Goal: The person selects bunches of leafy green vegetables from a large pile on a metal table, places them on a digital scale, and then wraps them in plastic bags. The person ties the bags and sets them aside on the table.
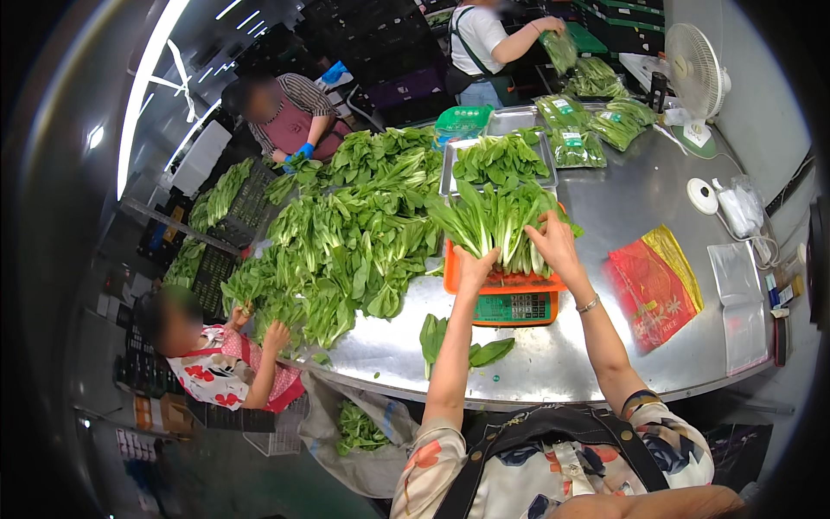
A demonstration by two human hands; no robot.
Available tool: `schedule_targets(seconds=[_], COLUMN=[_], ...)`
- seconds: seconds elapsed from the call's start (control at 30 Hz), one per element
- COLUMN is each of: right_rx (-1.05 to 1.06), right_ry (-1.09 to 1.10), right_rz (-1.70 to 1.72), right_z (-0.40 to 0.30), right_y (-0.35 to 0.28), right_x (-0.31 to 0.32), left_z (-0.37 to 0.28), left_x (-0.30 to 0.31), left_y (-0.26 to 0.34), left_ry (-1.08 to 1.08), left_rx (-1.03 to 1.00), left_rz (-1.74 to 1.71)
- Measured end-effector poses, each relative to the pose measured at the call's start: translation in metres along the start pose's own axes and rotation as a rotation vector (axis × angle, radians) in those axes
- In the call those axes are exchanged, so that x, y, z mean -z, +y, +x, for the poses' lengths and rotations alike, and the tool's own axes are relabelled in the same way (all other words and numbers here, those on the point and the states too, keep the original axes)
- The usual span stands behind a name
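Note:
Loose leafy greens (499, 220) lie heaped in the orange tray (454, 279) of a digital scale, stem ends towards me. My left hand (475, 266) grips the stem ends at the near left of this heap, its thumb against the white stalks. On the right side, my right hand (554, 243) hovers close over the stems with fingers apart; whether a fingertip touches them is unclear. The scale's keypad and display panel (512, 307) face me below the tray. A few loose leaves (491, 352) rest on the steel table (545, 370) by my left forearm.
A large pile of greens (350, 246) covers the table's left. Behind the scale stand a metal tray (552, 172) of greens and bagged greens (574, 146). At right are a red rice bag (655, 292), clear plastic bags (736, 305) and a fan (694, 68). Several co-workers handle greens around the table.

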State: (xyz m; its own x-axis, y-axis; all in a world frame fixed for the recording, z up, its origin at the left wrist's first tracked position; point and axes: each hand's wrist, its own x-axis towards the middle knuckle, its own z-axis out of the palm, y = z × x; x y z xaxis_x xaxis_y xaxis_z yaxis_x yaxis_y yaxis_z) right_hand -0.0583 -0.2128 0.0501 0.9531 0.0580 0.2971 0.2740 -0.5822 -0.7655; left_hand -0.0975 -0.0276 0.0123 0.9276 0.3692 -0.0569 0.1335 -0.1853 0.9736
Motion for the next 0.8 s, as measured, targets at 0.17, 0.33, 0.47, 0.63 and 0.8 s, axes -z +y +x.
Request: schedule_targets(seconds=[0.17, 0.33, 0.47, 0.63, 0.8], right_rx=[0.339, 0.498, 0.488, 0.512, 0.39], right_ry=[0.023, -0.129, -0.084, -0.114, -0.245], right_rz=[0.185, 0.141, 0.041, 0.014, 0.276], right_z=[0.0, 0.009, 0.005, 0.01, 0.017], right_y=[-0.023, -0.021, 0.01, 0.013, -0.012], right_x=[-0.024, -0.056, -0.079, -0.085, -0.045], left_z=[0.008, 0.019, 0.012, 0.0, -0.028], left_x=[0.016, 0.026, 0.034, 0.05, 0.077], left_y=[-0.008, -0.029, -0.015, -0.015, 0.003], left_ry=[0.029, -0.078, -0.2, -0.327, -0.297], left_rx=[-0.004, 0.067, 0.266, 0.099, -0.059], left_rz=[-0.077, -0.361, -0.706, -1.062, -1.091])
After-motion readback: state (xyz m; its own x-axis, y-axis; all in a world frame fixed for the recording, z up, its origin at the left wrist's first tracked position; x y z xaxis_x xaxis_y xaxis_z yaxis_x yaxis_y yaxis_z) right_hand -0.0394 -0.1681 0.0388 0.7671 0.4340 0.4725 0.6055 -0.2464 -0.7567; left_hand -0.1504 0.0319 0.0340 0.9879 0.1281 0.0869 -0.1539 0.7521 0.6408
